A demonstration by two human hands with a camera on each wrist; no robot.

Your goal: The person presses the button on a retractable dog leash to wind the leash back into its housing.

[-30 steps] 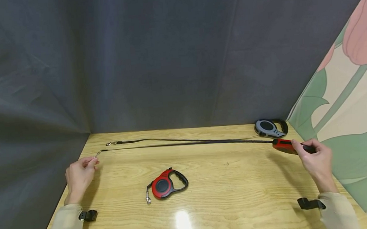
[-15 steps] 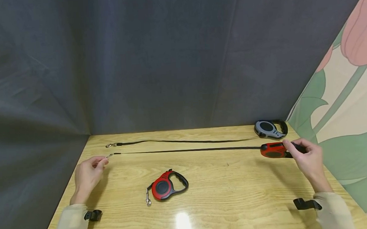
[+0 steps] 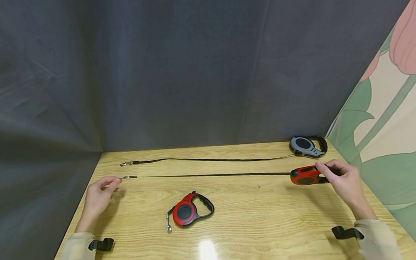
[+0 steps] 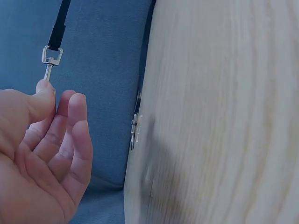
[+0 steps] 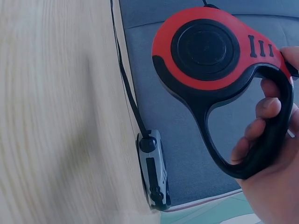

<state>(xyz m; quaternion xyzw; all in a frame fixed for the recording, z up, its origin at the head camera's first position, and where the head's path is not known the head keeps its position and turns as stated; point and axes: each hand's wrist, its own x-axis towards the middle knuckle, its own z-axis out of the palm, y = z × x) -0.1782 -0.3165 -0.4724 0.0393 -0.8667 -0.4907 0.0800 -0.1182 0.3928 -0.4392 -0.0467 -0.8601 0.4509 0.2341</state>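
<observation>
A red and black retractable dog leash (image 5: 205, 60) is held by its looped handle in my right hand (image 3: 345, 181), with the fingers wrapped through the loop and the thumb on top. Its black strap (image 3: 214, 175) runs pulled out across to the left, above the table. At the far end, my left hand (image 3: 100, 194) pinches the metal snap hook (image 4: 48, 70) between thumb and forefinger, the other fingers loosely bent. The left wrist view shows the strap (image 4: 60, 25) rising from the hook's swivel.
A second red leash (image 3: 184, 211) lies at the table's middle, hook beside it. Along the back edge a grey leash (image 3: 303, 145) lies at the right, its strap (image 3: 209, 159) stretched left to a hook (image 3: 125, 163). Dark curtain (image 3: 190, 68) stands behind the table (image 3: 255, 221).
The right hand has moved left and nearer with the red leash. The left hand has shifted right overall, so the extended strap is shorter and lies nearer the front.
</observation>
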